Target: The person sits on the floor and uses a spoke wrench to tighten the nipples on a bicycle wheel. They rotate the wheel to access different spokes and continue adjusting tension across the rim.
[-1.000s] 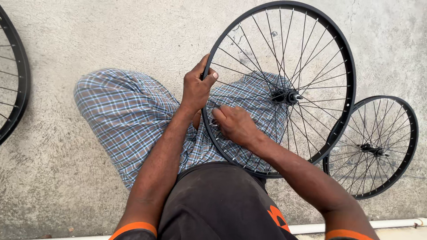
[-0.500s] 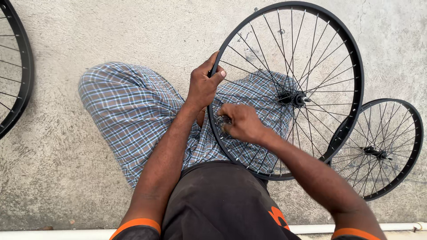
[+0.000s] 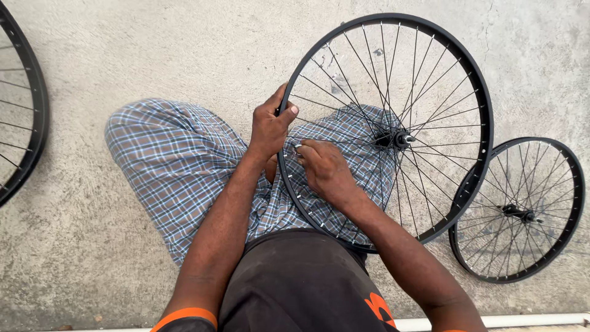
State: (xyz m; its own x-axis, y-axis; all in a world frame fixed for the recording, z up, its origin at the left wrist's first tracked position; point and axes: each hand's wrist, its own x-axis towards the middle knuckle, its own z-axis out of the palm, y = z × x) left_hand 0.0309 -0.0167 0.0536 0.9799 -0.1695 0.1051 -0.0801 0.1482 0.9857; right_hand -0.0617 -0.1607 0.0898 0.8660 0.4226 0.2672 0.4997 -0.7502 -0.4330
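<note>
A large black bicycle wheel (image 3: 479,86) with thin metal spokes and a central hub (image 3: 393,139) rests across my lap over checked trousers. My left hand (image 3: 268,126) grips the rim at its left side, thumb over the outer edge. My right hand (image 3: 322,167) reaches inside the rim among the spokes, fingers pinched on a small silvery tool or spoke nipple (image 3: 298,147) close to the rim. What exactly the fingers pinch is too small to tell.
A smaller black spoked wheel (image 3: 517,212) lies on the concrete floor at the right, partly under the large wheel. Part of another black wheel (image 3: 32,117) shows at the left edge. A white pipe (image 3: 504,321) runs along the bottom.
The view shifted slightly, and the wheel sits a little further right in the frame. Both hands stayed at the same spot on the rim's left side.
</note>
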